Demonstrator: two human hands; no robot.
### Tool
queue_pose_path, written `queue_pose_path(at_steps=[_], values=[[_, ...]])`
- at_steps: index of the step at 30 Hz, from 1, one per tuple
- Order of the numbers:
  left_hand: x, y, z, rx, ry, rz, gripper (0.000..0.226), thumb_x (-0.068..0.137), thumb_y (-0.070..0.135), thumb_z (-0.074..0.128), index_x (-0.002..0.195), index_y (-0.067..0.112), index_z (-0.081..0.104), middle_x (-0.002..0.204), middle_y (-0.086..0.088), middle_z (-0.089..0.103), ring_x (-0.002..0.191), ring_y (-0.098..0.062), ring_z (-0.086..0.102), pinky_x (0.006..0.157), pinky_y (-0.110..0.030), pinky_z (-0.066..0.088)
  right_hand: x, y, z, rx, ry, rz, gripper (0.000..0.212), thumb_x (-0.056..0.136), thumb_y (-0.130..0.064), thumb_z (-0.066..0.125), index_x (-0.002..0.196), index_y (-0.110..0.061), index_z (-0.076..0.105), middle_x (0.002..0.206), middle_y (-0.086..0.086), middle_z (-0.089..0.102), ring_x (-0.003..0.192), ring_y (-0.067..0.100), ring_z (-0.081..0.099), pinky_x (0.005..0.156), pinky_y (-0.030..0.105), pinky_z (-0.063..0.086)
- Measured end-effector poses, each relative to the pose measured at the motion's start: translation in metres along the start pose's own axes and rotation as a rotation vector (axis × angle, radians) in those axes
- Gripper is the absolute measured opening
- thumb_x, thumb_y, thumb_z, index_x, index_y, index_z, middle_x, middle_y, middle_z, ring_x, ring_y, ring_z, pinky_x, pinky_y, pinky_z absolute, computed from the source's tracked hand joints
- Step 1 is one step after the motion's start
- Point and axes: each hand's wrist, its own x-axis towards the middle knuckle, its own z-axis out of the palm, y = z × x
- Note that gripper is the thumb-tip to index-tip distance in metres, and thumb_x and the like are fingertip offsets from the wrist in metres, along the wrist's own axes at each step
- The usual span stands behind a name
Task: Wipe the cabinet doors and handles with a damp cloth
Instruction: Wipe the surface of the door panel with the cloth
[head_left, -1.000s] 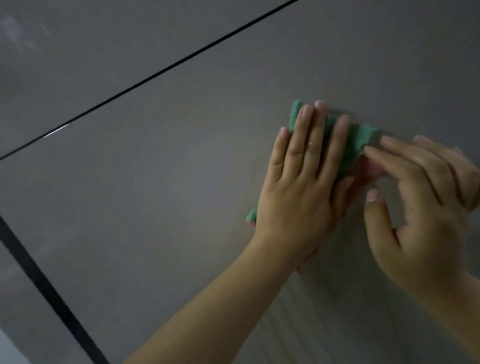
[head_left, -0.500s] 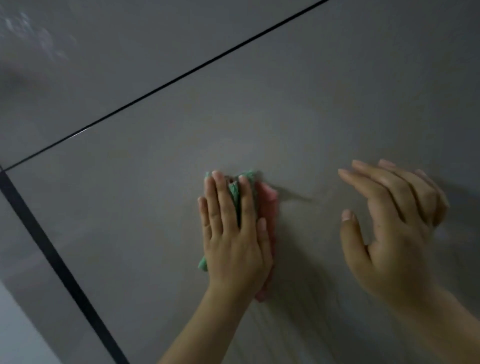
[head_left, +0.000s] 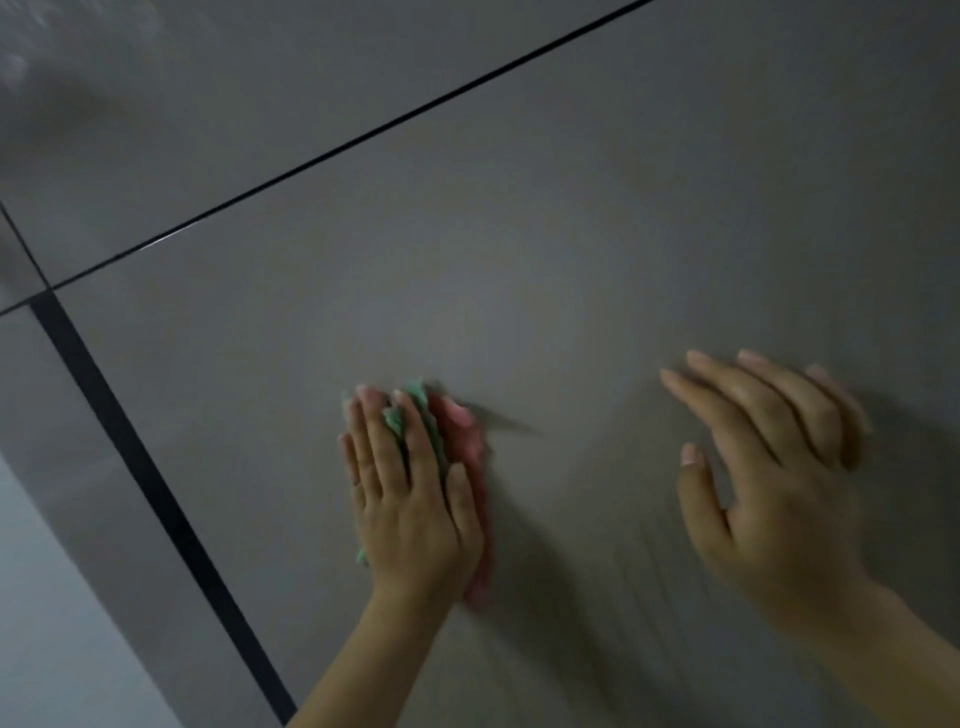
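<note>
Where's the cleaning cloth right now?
In the head view, the green and pink cloth is pressed flat against the grey cabinet door under the left hand, lower centre, right of the dark vertical gap; the right hand is apart.

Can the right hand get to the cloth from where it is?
Probably yes. The right hand rests open on the door, with only bare door between it and the cloth. The left hand covers most of the cloth, but its pink edge sticks out on the right hand's side.

The cabinet door (head_left: 519, 234) looks smooth, grey and faintly glossy, streaked with damp; the cloth (head_left: 457, 431) is fuzzy, crumpled fabric, green and pink.
</note>
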Motion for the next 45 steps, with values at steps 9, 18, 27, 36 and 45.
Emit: queue_pose_path(at_steps=[9,18,27,36,45], values=[[-0.017,0.069,0.017,-0.061,-0.088,0.383,0.056,0.102,0.036,0.022,0.152,0.015,0.008,0.159,-0.011,0.000,0.148,-0.024,0.000,0.120,-0.039,0.002,-0.002,-0.001,0.006,-0.040,0.032,-0.036,0.041,0.088,-0.015,0.048,0.126,-0.009,0.060,0.132,0.006,0.056,0.122,0.029,0.046,0.106,0.051,0.026],[0.060,0.092,0.007,-0.185,0.050,-0.054,0.062,0.096,0.031,0.032,0.147,0.000,0.018,0.153,-0.025,0.020,0.143,-0.037,0.010,0.118,-0.041,0.000,-0.003,0.036,-0.017,-0.003,0.068,0.009,0.039,0.092,-0.016,0.044,0.128,-0.012,0.057,0.130,0.005,0.056,0.120,0.034,0.048,0.107,0.052,0.026],[0.006,0.125,0.019,-0.101,-0.090,0.501,0.052,0.102,0.034,0.025,0.147,0.009,0.022,0.153,-0.010,0.019,0.148,-0.020,-0.001,0.120,-0.037,0.002,-0.049,0.069,-0.048,-0.127,0.075,0.196,0.041,0.088,-0.018,0.046,0.125,-0.005,0.058,0.124,0.015,0.057,0.115,0.036,0.049,0.103,0.052,0.029],[0.055,0.215,0.028,-0.177,-0.031,0.398,0.060,0.098,0.030,0.038,0.148,0.001,0.021,0.155,-0.017,0.019,0.144,-0.032,0.014,0.119,-0.041,-0.004,-0.070,0.104,-0.053,-0.210,-0.034,0.244,0.046,0.092,-0.019,0.042,0.135,-0.005,0.050,0.137,0.014,0.050,0.126,0.032,0.043,0.107,0.052,0.031],[0.098,0.207,0.018,-0.079,-0.002,0.633,0.056,0.098,0.030,0.034,0.148,0.006,0.028,0.155,-0.017,0.020,0.144,-0.031,0.019,0.119,-0.041,-0.006,-0.061,0.114,-0.063,-0.157,0.012,0.196,0.040,0.089,-0.012,0.046,0.127,-0.010,0.060,0.129,0.005,0.058,0.125,0.028,0.044,0.105,0.049,0.034]])
